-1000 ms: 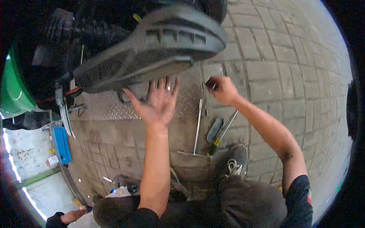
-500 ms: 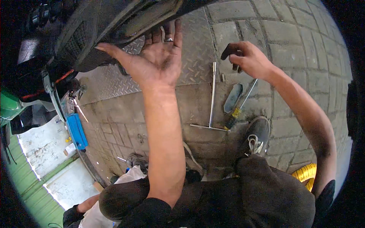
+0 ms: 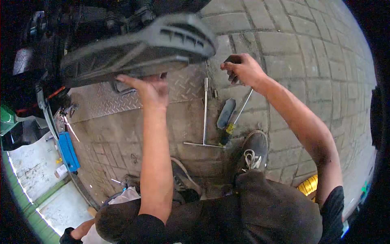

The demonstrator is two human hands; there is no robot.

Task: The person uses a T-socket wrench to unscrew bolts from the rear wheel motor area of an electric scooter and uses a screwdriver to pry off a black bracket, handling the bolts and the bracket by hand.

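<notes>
A long black plastic panel [image 3: 138, 53], with slots near its rounded right end, juts out from the dark vehicle at the upper left. My left hand [image 3: 152, 87] grips its lower edge, thumb in front and fingers mostly hidden under it. To the right, my right hand [image 3: 241, 71] hangs over the paving, touching neither panel nor tools. Its blackened fingers are curled in toward the thumb; whatever may be between them is hidden. Below it lie a T-handle socket wrench [image 3: 205, 114], a screwdriver [image 3: 239, 116] with a yellow and black handle, and a dark elongated piece [image 3: 226, 113].
A metal tread plate [image 3: 183, 87] lies on the paving under the panel. My shoe [image 3: 256, 148] is close to the tools. At left are a blue case [image 3: 68, 151] and white boards [image 3: 32, 166]. Another person's arm [image 3: 83, 229] shows lower left; a yellow coil [image 3: 308, 186] lies lower right.
The panel has swung into fuller view, its slotted end now reaching right past my left hand. My left fingers, spread beneath it before, now sit against its edge. The whole view has shifted somewhat.
</notes>
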